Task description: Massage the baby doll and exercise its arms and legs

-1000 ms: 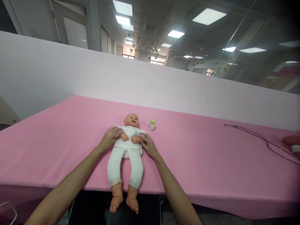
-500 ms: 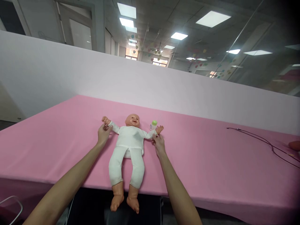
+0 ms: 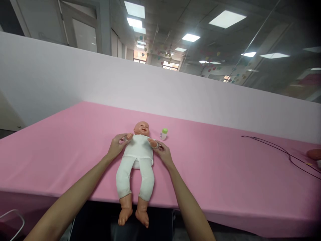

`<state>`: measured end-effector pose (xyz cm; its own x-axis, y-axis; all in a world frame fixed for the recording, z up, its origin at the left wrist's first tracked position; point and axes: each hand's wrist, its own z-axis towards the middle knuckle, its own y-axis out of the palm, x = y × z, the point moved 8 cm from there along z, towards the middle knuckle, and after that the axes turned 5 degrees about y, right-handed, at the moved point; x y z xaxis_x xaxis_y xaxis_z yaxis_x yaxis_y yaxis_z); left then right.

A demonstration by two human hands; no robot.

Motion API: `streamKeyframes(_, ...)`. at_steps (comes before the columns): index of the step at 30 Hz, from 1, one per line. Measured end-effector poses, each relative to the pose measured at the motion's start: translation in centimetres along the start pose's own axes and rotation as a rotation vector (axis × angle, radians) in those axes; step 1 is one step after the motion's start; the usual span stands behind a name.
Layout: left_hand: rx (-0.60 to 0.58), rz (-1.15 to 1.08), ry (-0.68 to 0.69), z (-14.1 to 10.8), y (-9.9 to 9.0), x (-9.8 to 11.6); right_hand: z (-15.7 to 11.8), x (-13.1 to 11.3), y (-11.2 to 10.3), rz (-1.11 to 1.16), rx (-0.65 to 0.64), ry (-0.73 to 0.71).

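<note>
A baby doll [image 3: 138, 147] in a white top and trousers lies face up, its bare feet hanging past the front edge of a pink-covered table [image 3: 213, 167]. Its two arms are folded in over the chest. My left hand [image 3: 117, 145] is closed around the doll's forearm on the left side of the view. On the other side, my right hand [image 3: 163, 152] grips the doll's other forearm at the cuff. Just beyond my right hand stands a small bottle [image 3: 164, 134] with a green cap, touched by neither hand.
A dark cable [image 3: 273, 145] runs across the right part of the table to a brownish object [image 3: 313, 154] at the edge of view. Behind the table rises a white partition [image 3: 160, 90]. A white cord [image 3: 17, 214] hangs at lower left.
The doll's arms were stretched out to the sides and are now bent inward over its chest. Both my hands have moved inward with them. The bottle has stayed in place.
</note>
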<state>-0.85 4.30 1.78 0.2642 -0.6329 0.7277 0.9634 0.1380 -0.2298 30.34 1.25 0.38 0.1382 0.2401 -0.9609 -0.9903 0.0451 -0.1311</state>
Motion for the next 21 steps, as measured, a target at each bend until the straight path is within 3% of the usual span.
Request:
streamKeyframes(5, 0.4, -0.206, -0.373, -0.9, -3.3, -4.5, 0.6, 3.9, -4.1, 0.303, 0.34, 0.198)
streamKeyframes(8, 0.467, -0.203, -0.425, -1.2, -4.0, -5.3, 0.7, 5.0, -5.1, 0.4, 0.359, 0.233)
streamKeyframes(12, 0.256, -0.079, -0.179, 0.0, -2.4, -2.3, 0.8, 3.4, -4.1, 0.334, 0.253, 0.153)
streamKeyframes(17, -0.167, 0.085, 0.179, -0.2, 1.2, 2.1, 0.0, 0.0, 0.3, 0.013, -0.09, -0.017)
streamKeyframes(21, -0.22, 0.137, 0.274, -0.5, 1.6, 2.9, -0.5, -0.9, 1.5, -0.085, -0.154, -0.073)
